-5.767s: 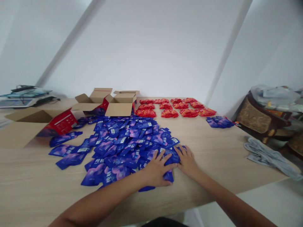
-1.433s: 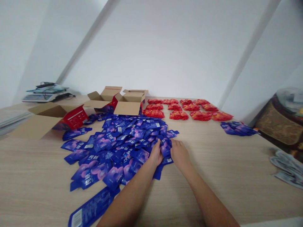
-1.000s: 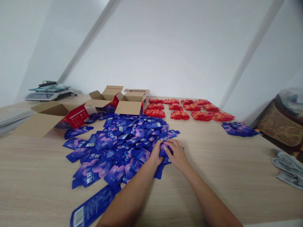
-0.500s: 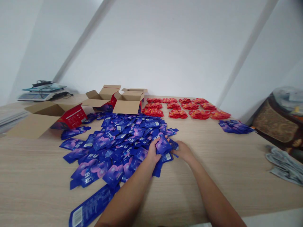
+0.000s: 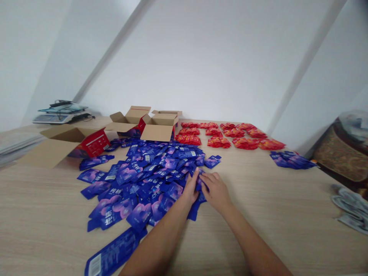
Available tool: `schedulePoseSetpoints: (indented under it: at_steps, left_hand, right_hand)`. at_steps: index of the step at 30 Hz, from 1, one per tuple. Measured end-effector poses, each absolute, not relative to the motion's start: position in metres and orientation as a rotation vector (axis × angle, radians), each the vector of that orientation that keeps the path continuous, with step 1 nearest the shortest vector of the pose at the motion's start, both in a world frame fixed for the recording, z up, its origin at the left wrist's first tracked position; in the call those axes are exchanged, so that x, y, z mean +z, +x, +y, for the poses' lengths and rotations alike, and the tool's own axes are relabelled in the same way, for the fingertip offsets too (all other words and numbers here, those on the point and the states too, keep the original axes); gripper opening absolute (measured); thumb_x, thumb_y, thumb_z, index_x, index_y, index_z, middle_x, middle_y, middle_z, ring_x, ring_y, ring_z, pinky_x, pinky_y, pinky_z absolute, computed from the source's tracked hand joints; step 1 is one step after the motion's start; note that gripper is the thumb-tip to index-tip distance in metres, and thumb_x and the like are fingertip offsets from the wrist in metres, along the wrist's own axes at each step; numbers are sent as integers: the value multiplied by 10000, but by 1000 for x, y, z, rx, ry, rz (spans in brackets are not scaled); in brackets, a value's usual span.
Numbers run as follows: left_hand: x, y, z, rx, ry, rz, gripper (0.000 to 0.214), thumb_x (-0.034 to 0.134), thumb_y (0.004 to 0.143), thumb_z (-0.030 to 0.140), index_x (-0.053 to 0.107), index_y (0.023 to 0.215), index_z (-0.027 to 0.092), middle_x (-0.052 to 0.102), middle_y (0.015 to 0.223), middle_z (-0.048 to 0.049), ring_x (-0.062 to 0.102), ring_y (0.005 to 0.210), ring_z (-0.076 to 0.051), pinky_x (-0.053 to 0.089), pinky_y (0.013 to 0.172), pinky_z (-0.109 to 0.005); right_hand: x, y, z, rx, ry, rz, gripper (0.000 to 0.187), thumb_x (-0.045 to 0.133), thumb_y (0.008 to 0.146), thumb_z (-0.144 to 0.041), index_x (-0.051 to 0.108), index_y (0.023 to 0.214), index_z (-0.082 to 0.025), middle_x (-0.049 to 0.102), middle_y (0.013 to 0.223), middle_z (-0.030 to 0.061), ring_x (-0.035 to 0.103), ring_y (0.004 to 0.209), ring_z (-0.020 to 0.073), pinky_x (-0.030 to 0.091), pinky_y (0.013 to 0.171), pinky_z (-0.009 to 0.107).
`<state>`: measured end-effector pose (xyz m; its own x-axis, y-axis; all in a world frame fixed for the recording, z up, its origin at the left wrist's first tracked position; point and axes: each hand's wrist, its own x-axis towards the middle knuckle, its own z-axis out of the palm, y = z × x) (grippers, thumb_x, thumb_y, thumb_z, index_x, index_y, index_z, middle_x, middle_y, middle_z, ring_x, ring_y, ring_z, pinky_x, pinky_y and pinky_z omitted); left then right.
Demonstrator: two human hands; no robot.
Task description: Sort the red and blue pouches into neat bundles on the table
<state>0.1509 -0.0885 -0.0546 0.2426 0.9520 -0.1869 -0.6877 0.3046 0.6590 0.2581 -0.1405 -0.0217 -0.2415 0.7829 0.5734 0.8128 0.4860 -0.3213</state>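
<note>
A large spread of blue sachets (image 5: 149,172) covers the middle of the wooden table (image 5: 273,207). My left hand (image 5: 191,189) and my right hand (image 5: 215,189) meet at the pile's right edge. Both hands are closed around a small bunch of blue sachets (image 5: 199,184) squeezed between them. Most of that bunch is hidden by my fingers. One blue sachet (image 5: 212,161) lies apart just beyond my hands.
Rows of red sachets (image 5: 230,136) lie at the far side. A small stack of blue sachets (image 5: 290,160) sits at the right. Open cardboard boxes (image 5: 149,124) and a tipped box (image 5: 69,143) stand at the left. A scale (image 5: 61,113) is far left, grey cloth (image 5: 352,207) at the right edge.
Half a second ago my left hand held a sachet lifted and my right hand was apart; now both hands press together low on the bunch at the pile's edge.
</note>
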Motion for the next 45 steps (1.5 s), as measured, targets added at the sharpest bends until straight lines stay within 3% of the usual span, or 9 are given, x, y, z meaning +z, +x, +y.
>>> schedulePoseSetpoints:
  at_steps: [5, 8, 11, 15, 25, 31, 35, 38, 45]
  left_hand:
    - [-57, 148, -90, 1105, 480, 646, 310, 722, 656, 222, 595, 930, 152, 672, 740, -13, 640, 610, -140, 517, 628, -253]
    - [-54, 149, -94, 1005, 548, 690, 376, 708, 652, 208, 585, 1006, 167, 689, 767, -27, 659, 630, -171, 526, 627, -285]
    - [-49, 151, -101, 825, 718, 684, 440, 725, 622, 186, 588, 1039, 157, 698, 779, -48, 664, 622, -182, 519, 588, -268]
    - [-48, 151, -108, 725, 805, 648, 445, 738, 577, 120, 607, 1001, 138, 692, 724, -35, 644, 547, -148, 498, 551, -223]
    - [-55, 147, -101, 576, 772, 585, 425, 721, 554, 63, 625, 964, 127, 699, 722, -48, 657, 564, -153, 529, 587, -232]
    - [-55, 150, -104, 614, 799, 535, 470, 714, 543, 70, 624, 1002, 112, 705, 837, -100, 686, 705, -234, 545, 683, -323]
    - [-55, 150, -103, 696, 695, 395, 460, 655, 625, 104, 590, 1080, 104, 692, 941, -141, 666, 889, -281, 514, 818, -407]
    - [-56, 148, -100, 729, 603, 354, 430, 623, 671, 128, 574, 1098, 104, 680, 993, -146, 639, 974, -282, 487, 875, -421]
    - [-55, 145, -97, 715, 483, 304, 371, 596, 727, 158, 566, 1094, 117, 661, 1059, -140, 612, 1037, -274, 459, 914, -446]
  right_hand:
    - [-24, 259, -137, 228, -1125, -1817, 285, 389, 873, -232, 673, 865, -212, 671, 923, 70, 584, 905, 199, 455, 854, 381]
    - [-27, 276, -128, 374, -1248, -1420, 241, 512, 808, -354, 643, 933, -195, 657, 975, 92, 579, 936, 221, 476, 791, 367]
    - [-31, 287, -123, 874, -1257, -1230, 451, 656, 673, -442, 620, 1029, -168, 671, 991, 101, 609, 930, 242, 494, 763, 353]
    - [-40, 286, -122, 1375, -1100, -1115, 434, 687, 643, -493, 664, 892, -138, 703, 775, 73, 652, 712, 217, 504, 662, 312]
    - [-62, 285, -108, 818, -1372, -1266, 486, 519, 711, -639, 557, 555, -181, 602, 523, 20, 542, 510, 167, 411, 506, 266]
    - [-70, 302, -73, 584, -1526, -1168, 487, 218, 864, -513, 577, 852, -184, 676, 817, 82, 643, 716, 193, 499, 591, 295]
    - [-61, 318, -29, 392, -1608, -1395, 325, 465, 777, -385, 579, 983, -162, 630, 1067, 115, 575, 1014, 228, 436, 870, 374]
    - [-61, 320, -9, 343, -1655, -1554, 413, 634, 653, -283, 584, 1043, -154, 599, 1174, 126, 505, 1138, 260, 367, 954, 403]
    - [-77, 319, -29, 273, -1700, -1799, 389, 524, 769, -184, 568, 1155, -185, 556, 1283, 116, 495, 1190, 239, 344, 998, 401]
